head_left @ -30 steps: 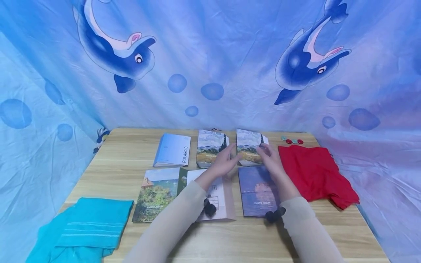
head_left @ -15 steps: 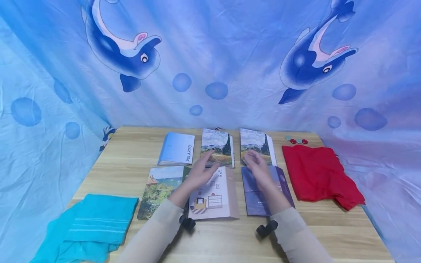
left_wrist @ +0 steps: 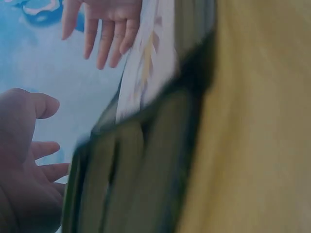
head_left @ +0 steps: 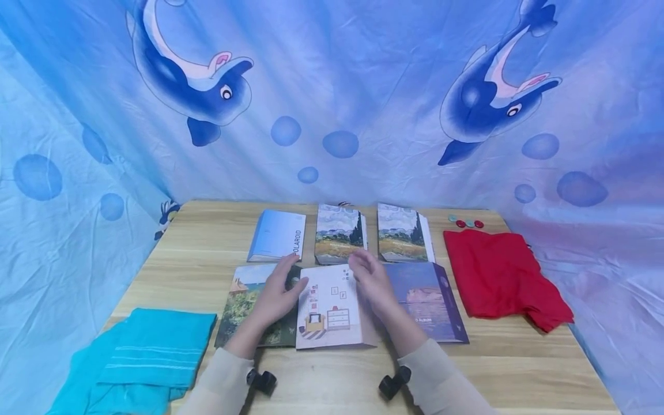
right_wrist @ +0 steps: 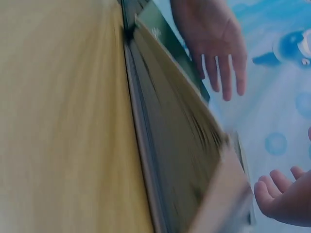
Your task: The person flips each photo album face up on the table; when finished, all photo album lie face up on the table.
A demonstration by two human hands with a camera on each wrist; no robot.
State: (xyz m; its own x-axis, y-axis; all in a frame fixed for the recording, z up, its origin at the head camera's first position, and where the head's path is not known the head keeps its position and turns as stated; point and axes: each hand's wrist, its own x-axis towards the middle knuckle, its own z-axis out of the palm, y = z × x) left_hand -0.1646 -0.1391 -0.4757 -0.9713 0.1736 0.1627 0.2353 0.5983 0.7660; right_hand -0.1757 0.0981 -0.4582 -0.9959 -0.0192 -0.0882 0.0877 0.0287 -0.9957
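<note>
Pale, matt wood-grain laminate covers the counter [head_left: 493,369]. Printed card covers on the white photo album [head_left: 332,308] and the purple album [head_left: 427,300] carry a slight satin sheen; the light-blue Polaroid album [head_left: 277,235] looks smooth and matt. A red cloth [head_left: 503,279] lies soft and creased, a teal towel [head_left: 140,360] shows woven ribbed stripes, and the printed backdrop sheet [head_left: 363,86] is thin, wrinkled fabric.
</note>
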